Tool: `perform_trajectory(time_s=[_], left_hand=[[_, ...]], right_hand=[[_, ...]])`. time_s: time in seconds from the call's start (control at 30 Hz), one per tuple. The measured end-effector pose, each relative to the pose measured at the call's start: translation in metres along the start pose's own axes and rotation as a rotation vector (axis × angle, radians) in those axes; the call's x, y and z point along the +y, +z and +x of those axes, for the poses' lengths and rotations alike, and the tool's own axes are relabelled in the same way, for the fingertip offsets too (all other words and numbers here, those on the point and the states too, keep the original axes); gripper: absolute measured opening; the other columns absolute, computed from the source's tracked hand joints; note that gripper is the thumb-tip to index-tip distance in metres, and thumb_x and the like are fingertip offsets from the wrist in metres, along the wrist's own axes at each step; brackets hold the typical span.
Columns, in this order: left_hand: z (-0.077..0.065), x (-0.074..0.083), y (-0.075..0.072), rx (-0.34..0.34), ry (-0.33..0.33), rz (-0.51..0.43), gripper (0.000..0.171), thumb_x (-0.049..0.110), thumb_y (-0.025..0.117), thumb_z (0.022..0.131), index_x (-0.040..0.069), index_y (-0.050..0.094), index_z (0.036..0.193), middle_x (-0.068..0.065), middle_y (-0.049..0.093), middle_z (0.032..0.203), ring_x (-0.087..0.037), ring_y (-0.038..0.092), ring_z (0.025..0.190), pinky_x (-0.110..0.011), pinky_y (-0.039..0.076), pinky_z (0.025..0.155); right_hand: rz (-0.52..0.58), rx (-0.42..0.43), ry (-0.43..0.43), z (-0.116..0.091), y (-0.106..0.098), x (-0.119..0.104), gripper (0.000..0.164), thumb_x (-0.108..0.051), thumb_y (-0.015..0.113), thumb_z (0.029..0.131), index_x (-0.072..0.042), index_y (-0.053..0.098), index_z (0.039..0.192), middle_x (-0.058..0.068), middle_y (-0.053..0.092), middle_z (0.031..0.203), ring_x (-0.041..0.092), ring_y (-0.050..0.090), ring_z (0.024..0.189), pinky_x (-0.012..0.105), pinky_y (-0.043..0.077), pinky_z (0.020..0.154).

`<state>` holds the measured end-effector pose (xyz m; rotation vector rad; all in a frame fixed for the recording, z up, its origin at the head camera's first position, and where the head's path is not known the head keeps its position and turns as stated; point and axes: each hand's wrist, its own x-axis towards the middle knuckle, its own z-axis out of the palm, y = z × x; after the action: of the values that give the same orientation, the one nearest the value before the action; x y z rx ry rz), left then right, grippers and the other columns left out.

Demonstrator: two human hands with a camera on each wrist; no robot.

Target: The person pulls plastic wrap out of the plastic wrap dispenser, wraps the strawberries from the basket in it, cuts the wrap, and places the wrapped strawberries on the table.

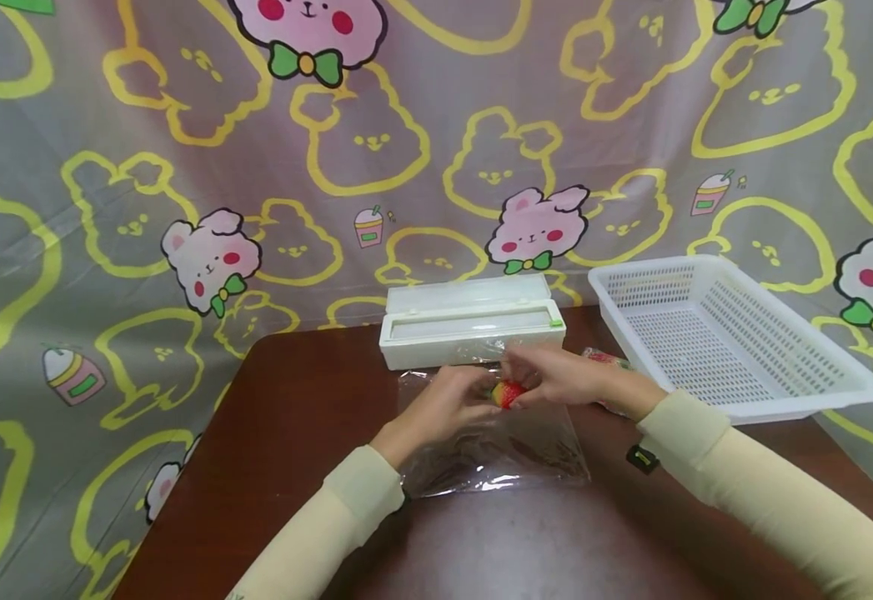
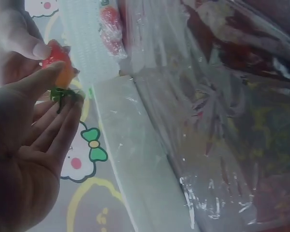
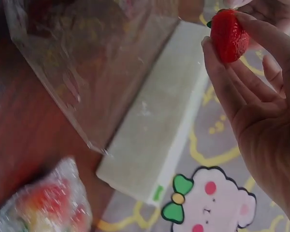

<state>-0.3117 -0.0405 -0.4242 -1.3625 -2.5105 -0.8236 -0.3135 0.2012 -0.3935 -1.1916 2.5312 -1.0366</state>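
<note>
Both hands hold one red strawberry (image 1: 509, 395) with a yellowish top and green leaves, above a sheet of clear plastic film (image 1: 519, 454). The left hand (image 1: 444, 408) pinches its leafy end between thumb and fingers, as the left wrist view shows on the strawberry (image 2: 63, 72). From the other side, the right hand (image 1: 564, 377) grips the red end; in the right wrist view its thumb and fingers frame the strawberry (image 3: 229, 36). The film lies on the table in front of a long white cling-film box (image 1: 474, 343), whose lid stands raised.
A white perforated plastic basket (image 1: 849, 392) stands at the back right. Between it and the film lies a film-wrapped bundle of red fruit (image 3: 53, 203), partly behind the right forearm in the head view. A patterned curtain (image 1: 406, 167) hangs behind the brown table (image 1: 271, 417).
</note>
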Motion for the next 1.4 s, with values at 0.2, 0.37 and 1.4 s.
perform_trajectory(time_s=[0.2,0.37,1.4], left_hand=[[-0.003,-0.007,0.004,0.004,0.034,0.021,0.027,0.017,0.089,0.080,0.011,0.073,0.101,0.004,0.073,0.087,-0.012,0.064,0.078,-0.023,0.049,0.071],[-0.005,-0.014,0.005,-0.011,0.039,0.046,0.028,0.020,0.088,0.081,0.011,0.074,0.104,0.005,0.071,0.088,-0.017,0.065,0.080,-0.027,0.048,0.071],[-0.022,-0.025,0.027,-0.211,-0.138,0.199,0.033,0.025,0.090,0.079,0.009,0.073,0.102,0.002,0.071,0.087,-0.007,0.060,0.076,-0.022,0.050,0.068]], right_hand=[[0.031,0.009,-0.004,0.007,0.015,0.009,0.031,-0.007,0.082,0.086,-0.007,0.059,0.106,0.005,0.071,0.106,0.021,0.071,0.102,0.033,0.059,0.087],[0.018,0.010,0.016,0.014,0.024,0.014,0.028,-0.009,0.082,0.087,-0.008,0.061,0.104,0.002,0.073,0.104,0.018,0.072,0.100,0.032,0.059,0.087],[-0.291,-0.028,-0.087,0.023,0.077,0.026,0.040,-0.011,0.084,0.082,-0.002,0.069,0.118,0.000,0.071,0.099,0.012,0.064,0.088,0.029,0.055,0.081]])
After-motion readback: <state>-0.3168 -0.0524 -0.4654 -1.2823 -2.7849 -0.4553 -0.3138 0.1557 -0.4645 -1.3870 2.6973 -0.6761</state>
